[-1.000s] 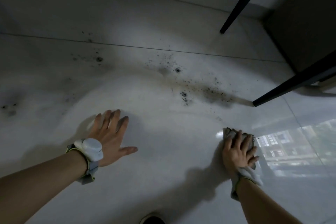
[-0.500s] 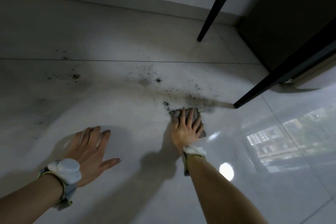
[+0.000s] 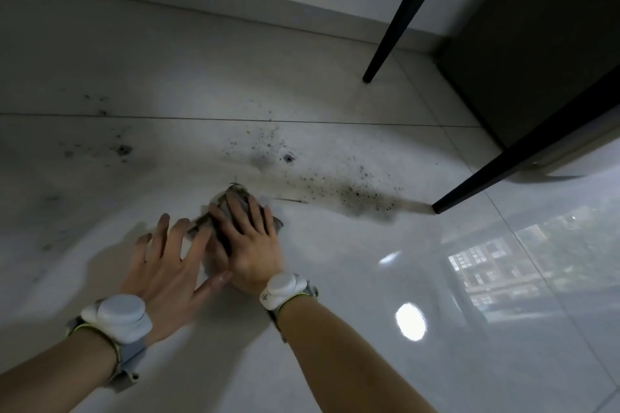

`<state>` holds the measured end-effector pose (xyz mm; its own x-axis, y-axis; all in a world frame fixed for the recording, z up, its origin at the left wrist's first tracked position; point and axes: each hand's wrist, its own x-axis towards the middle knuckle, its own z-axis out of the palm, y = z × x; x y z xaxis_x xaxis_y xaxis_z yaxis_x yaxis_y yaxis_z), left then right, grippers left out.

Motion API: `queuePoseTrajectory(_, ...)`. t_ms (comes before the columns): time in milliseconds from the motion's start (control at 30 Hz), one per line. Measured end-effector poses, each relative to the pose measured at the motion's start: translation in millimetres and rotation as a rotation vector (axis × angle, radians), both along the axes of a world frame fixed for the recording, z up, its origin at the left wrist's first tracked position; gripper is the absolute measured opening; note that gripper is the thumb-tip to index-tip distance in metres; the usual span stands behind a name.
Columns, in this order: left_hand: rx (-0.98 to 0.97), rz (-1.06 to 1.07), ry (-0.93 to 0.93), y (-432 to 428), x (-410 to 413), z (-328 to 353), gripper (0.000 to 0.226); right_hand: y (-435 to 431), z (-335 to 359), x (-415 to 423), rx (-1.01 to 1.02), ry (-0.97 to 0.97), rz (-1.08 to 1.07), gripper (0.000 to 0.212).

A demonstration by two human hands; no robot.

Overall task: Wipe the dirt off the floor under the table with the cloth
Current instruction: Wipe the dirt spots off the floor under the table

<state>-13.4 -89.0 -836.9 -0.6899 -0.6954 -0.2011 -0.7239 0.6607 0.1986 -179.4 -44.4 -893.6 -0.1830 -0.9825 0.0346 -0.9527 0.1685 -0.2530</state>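
Observation:
A grey cloth (image 3: 235, 194) lies on the pale tiled floor (image 3: 335, 278), pressed flat under my right hand (image 3: 248, 241); only its far edge and corners show. My left hand (image 3: 167, 258) rests flat on the floor right beside it, fingers spread, its fingertips touching the cloth's left edge. Black dirt (image 3: 362, 194) is speckled and smeared just beyond and to the right of the cloth, running towards a table leg. A second dirt patch (image 3: 122, 149) lies at the far left.
Two black table legs stand on the floor: the near table leg (image 3: 503, 171) at right and the far table leg (image 3: 389, 37) near the wall's skirting (image 3: 201, 0). A dark cabinet (image 3: 536, 43) fills the upper right corner. The glossy floor at right mirrors a window.
My right hand has slid the cloth to the left, from beside the near table leg to right next to my left hand. The view has shifted closer to the floor.

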Motion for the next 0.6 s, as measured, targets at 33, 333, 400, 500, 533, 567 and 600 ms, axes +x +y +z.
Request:
queuePoseTrajectory(33,0.005,-0.01,-0.013,0,-3,-1,0.09,-1,1,-12,0.006,0.003,-0.056,0.058)
queuePoseTrajectory(333,-0.004,-0.109,-0.087,-3,-31,-16,0.105,41,0,-173,0.153,-0.066,-0.734,0.063)
queuePoseTrajectory(400,0.017,-0.108,-0.065,-4,-35,-20,0.107,76,4,-201,0.188,-0.12,-0.915,0.067)
queuePoseTrajectory(500,0.045,-0.104,-0.113,-7,-43,-26,0.121,127,11,-228,0.186,-0.172,-1.135,0.068)
queuePoseTrajectory(533,0.056,-0.088,-0.124,-9,-44,-25,0.124,136,13,-231,0.183,-0.186,-1.169,0.067)
queuePoseTrajectory(567,0.077,-0.065,-0.133,-10,-47,-26,0.126,140,14,-235,0.184,-0.182,-1.174,0.065)
queuePoseTrajectory(600,0.084,-0.053,-0.147,-10,-47,-27,0.126,140,14,-238,0.182,-0.176,-1.17,0.064)
